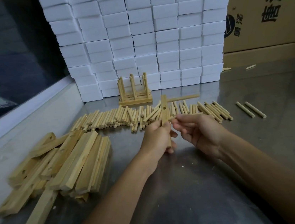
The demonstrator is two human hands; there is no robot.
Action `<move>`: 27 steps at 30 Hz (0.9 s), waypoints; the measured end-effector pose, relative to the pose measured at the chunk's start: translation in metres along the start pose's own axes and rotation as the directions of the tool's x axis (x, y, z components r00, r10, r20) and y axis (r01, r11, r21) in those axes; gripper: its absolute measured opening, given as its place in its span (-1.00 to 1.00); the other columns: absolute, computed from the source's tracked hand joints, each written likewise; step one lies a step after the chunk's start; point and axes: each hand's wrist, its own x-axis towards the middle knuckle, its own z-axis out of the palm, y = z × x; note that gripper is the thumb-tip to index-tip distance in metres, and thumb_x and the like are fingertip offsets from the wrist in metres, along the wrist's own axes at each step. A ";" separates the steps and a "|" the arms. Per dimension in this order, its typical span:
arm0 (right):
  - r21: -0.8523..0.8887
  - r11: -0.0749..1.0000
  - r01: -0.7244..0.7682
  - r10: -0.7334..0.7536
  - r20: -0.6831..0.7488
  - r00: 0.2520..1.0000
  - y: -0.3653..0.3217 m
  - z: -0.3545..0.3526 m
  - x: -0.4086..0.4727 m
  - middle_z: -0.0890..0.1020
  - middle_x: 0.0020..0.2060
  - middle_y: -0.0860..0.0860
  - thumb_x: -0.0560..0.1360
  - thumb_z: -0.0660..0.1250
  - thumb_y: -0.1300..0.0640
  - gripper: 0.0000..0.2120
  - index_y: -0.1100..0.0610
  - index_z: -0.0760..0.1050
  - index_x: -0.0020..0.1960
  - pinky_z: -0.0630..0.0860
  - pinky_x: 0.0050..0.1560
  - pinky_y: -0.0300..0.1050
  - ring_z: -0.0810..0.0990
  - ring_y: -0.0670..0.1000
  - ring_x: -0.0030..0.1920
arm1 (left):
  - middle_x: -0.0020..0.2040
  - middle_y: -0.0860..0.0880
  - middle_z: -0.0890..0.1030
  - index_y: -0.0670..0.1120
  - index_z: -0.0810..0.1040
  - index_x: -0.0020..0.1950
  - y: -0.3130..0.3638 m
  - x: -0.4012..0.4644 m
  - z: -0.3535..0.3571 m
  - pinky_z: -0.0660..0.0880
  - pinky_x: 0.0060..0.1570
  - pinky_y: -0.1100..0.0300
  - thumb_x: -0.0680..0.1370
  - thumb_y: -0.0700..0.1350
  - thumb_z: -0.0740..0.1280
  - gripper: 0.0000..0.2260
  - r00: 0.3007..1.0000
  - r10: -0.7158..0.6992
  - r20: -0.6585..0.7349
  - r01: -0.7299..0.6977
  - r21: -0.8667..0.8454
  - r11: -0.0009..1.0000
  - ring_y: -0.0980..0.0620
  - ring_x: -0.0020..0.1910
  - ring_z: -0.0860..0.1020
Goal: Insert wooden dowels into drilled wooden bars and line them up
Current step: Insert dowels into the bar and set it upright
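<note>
The left hand grips a drilled wooden bar by its lower half and holds it upright above the metal table. One dowel is seated in the bar's top hole and projects horizontally to the right; an open hole shows just below it. The right hand pinches a second dowel between thumb and fingertips, with its left end at the bar's right face, level with the middle of the bar. Behind the hands, a row of loose dowels lies across the table. A pile of undrilled-side-up and drilled bars lies to the left. Assembled bars with upright dowels stand at the back, touching a wall of white foam blocks. Cardboard boxes stand at the right.
</note>
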 end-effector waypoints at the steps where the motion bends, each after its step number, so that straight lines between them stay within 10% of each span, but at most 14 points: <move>1: -0.028 0.999 0.033 -0.033 0.003 0.999 0.001 0.000 0.000 0.71 -0.18 0.12 0.56 0.34 0.28 -0.87 0.32 0.64 0.00 0.56 -0.36 -0.31 0.69 -0.07 -0.25 | -0.18 -0.13 0.60 -0.18 0.54 0.18 0.001 0.001 0.000 0.51 -0.35 0.10 0.69 -0.15 0.13 -0.78 0.999 -0.035 0.028 0.037 -0.055 0.998 -0.04 -0.38 0.55; 8: -0.385 0.902 0.195 -0.213 -0.003 0.977 0.001 -0.001 0.002 0.73 -0.17 0.10 0.58 0.32 0.25 -0.86 0.27 0.63 0.04 0.59 -0.25 -0.19 0.69 0.00 -0.23 | -0.11 -0.19 0.66 -0.24 0.51 0.21 0.005 -0.002 -0.005 0.61 -0.30 0.07 0.71 -0.17 0.07 -0.73 0.979 -0.171 0.113 0.203 -0.410 0.889 -0.13 -0.23 0.64; 13: -0.933 0.289 0.216 -0.586 0.006 0.810 0.010 -0.018 0.009 0.69 -0.08 -0.03 0.56 0.33 0.22 -0.81 0.13 0.62 0.14 0.58 -0.06 -0.18 0.63 -0.10 -0.10 | 0.00 -0.23 0.60 -0.23 0.45 0.16 0.005 -0.002 -0.009 0.63 -0.25 0.06 0.70 -0.17 0.10 -0.81 0.970 -0.231 0.075 0.238 -0.483 0.843 -0.15 -0.18 0.65; 21: -0.982 -0.171 -0.079 -0.456 0.007 0.890 0.013 -0.023 0.014 0.33 0.49 -0.05 0.57 0.20 -0.24 -0.47 -0.11 0.32 0.48 0.15 0.42 0.21 0.24 0.08 0.49 | 0.01 -0.24 0.59 -0.27 0.40 0.32 0.004 0.000 -0.010 0.61 -0.28 0.06 0.70 -0.17 0.11 -0.74 0.958 -0.278 0.074 0.274 -0.533 0.800 -0.16 -0.13 0.63; 27: -0.964 -0.252 -0.084 -0.456 0.042 0.889 0.013 -0.017 0.012 0.55 0.18 -0.06 0.56 0.23 -0.21 -0.70 -0.04 0.59 0.07 0.31 0.30 0.14 0.48 0.06 0.22 | 0.00 -0.24 0.59 -0.28 0.39 0.35 0.004 -0.001 -0.011 0.60 -0.31 0.08 0.70 -0.18 0.11 -0.72 0.955 -0.286 0.081 0.281 -0.560 0.780 -0.16 -0.14 0.63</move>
